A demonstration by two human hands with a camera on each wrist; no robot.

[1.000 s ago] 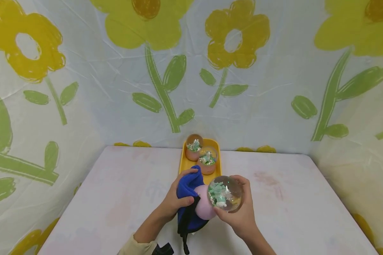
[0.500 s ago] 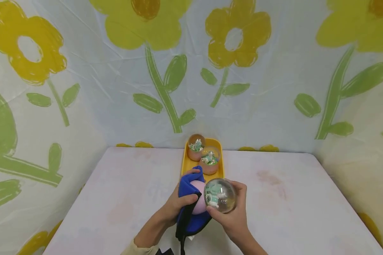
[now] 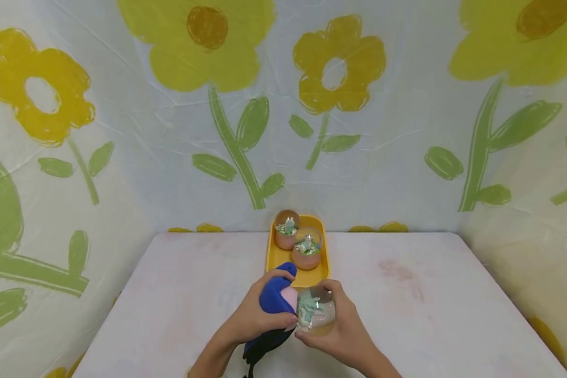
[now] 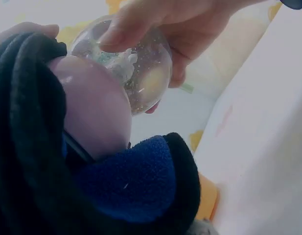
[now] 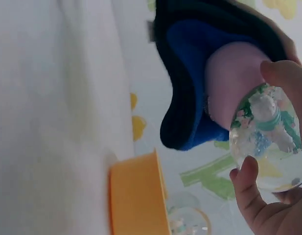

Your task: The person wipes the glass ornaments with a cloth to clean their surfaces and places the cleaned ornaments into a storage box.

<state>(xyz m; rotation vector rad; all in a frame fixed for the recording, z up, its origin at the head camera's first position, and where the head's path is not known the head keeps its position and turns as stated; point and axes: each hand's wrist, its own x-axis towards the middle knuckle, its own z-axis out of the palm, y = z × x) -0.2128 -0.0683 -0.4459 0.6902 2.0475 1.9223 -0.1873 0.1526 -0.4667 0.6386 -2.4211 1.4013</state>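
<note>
A snow globe with a clear dome (image 3: 317, 312) and a pink base (image 5: 234, 81) is held tilted on its side between both hands, above the near part of the table. My left hand (image 3: 252, 315) grips a blue fleece cloth (image 3: 273, 298) with black edging, wrapped round the base; a dark cord hangs from it in the head view. My right hand (image 3: 347, 328) holds the dome, thumb and fingers curved round it. Inside the dome is a white and green figure (image 5: 275, 117). The left wrist view shows the cloth (image 4: 136, 181) gaping around part of the base (image 4: 97, 107).
Behind the hands stands a yellow tray (image 3: 277, 257) on a pale table (image 3: 198, 294). Two more snow globes sit in it, one at the back left (image 3: 285, 239) and one nearer on the right (image 3: 306, 257). A flower-printed sheet (image 3: 387, 173) hangs round the table.
The cloth has closed further over the pink base, so less pink shows in the head view. My right hand has turned the dome and brought it slightly left. The head view has shifted a little.
</note>
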